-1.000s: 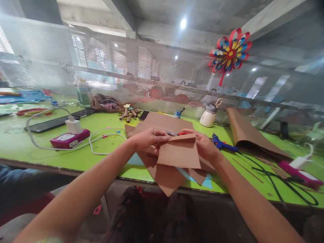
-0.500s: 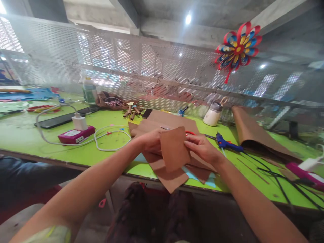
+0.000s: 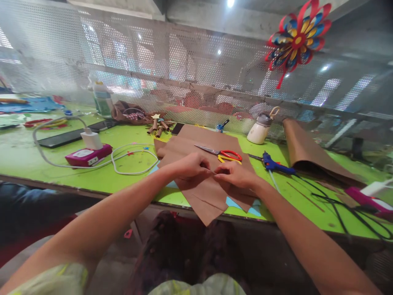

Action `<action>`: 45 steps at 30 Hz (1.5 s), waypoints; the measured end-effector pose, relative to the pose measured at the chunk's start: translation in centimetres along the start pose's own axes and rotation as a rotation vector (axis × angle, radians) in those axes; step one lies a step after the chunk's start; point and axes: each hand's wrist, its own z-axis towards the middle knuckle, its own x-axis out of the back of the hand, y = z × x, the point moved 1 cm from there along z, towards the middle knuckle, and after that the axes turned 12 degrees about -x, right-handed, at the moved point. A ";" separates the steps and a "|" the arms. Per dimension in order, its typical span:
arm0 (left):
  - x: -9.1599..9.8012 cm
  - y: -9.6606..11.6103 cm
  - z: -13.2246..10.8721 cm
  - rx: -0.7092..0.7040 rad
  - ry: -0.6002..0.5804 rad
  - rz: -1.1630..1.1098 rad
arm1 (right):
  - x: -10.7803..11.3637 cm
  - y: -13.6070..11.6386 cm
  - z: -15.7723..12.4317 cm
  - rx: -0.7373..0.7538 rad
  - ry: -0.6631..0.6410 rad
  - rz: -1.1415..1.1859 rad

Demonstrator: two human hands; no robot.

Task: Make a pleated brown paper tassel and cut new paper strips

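While the clock's centre sits where the hands meet, a magenta power block (image 3: 101,154) with a white charger (image 3: 92,140) plugged in stands toward ten o'clock on the green tabletop (image 3: 132,140). At eleven o'clock lies a cluster of small brown tubes (image 3: 159,132). The left hand (image 3: 194,167), fingers curled and narrow, meets the right across a thin piece (image 3: 214,172), seen nearly edge-on; its outline is too small to make out. Brown sheets (image 3: 196,198) spread beneath both hands. Just beyond, near twelve o'clock, scissors (image 3: 230,155) rest on the sheets, red and yellow handles rightward. The right hand (image 3: 233,173) also has its fingers narrowed on the piece. A pale bottle (image 3: 257,133) stands at one o'clock; toward two lie a blue glue gun (image 3: 274,164) and, farther right, a curled brown sheet (image 3: 316,159).
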 end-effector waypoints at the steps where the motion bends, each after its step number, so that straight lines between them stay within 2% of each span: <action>1: 0.0 -0.2 0.0 0.007 0.001 0.007 | 0.0 0.1 -0.1 0.003 -0.005 -0.011; 8: -0.1 -0.7 0.3 -0.015 -0.073 0.214 | -0.4 0.2 -0.2 -0.024 0.029 -0.130; 16: -0.9 -0.2 0.8 -0.126 -0.119 0.361 | -0.9 -0.7 -0.4 0.077 0.114 -0.271; 23: -0.5 -0.6 0.5 -0.157 -0.171 0.317 | -0.2 -0.3 -0.9 0.086 0.061 -0.342; 30: 0.6 -0.7 -0.2 -0.116 -0.239 0.230 | 0.2 0.2 -1.3 0.117 0.007 -0.336; 37: 0.5 1.0 -0.9 -0.206 -0.263 0.479 | 0.2 0.7 -1.5 0.120 -0.009 -0.364; 41: -0.1 1.5 -1.0 -0.267 -0.250 0.574 | -0.2 0.3 -2.0 0.162 0.040 -0.446; 45: 0.0 1.4 -1.0 -0.292 -0.218 0.553 | -1.0 -0.2 -2.8 0.219 0.134 -0.606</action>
